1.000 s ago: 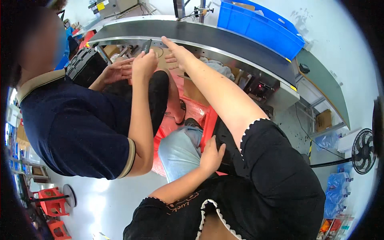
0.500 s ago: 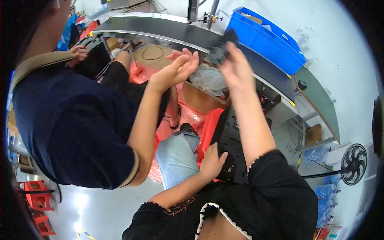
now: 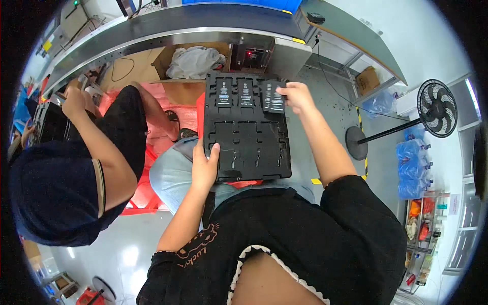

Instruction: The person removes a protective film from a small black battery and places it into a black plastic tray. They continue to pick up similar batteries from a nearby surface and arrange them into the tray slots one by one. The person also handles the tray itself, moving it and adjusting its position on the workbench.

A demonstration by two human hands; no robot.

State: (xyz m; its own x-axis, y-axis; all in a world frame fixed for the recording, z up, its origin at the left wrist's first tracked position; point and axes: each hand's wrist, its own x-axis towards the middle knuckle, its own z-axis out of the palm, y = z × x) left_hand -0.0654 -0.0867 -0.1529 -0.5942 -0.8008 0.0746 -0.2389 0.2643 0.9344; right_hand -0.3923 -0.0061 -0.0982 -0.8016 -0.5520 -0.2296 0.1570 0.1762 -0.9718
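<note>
A black plastic tray [image 3: 244,147] with moulded compartments rests on my lap. My left hand [image 3: 204,165] grips its left edge, thumb on top and the other fingers mostly hidden. Between the fingers of my right hand [image 3: 296,96] is a flat black battery [image 3: 273,97] with pale print, slightly tilted over the far right compartment; I cannot tell whether it touches the bottom. Two similar pieces, a left battery [image 3: 223,94] and a middle battery [image 3: 246,93], lie in the far row. The near row's compartments show bare black plastic.
A dark conveyor belt [image 3: 168,26] runs across the far side, with a blue bin [image 3: 244,4] behind it. At my left sits a co-worker [image 3: 66,173], hands on a dark tray [image 3: 53,122]. A standing fan [image 3: 436,108] is at the right.
My view has turned rightward and down. My right hand has come from near the belt, carrying the battery, to the tray. The co-worker's outstretched hand has drawn back left. My left hand stays at the tray.
</note>
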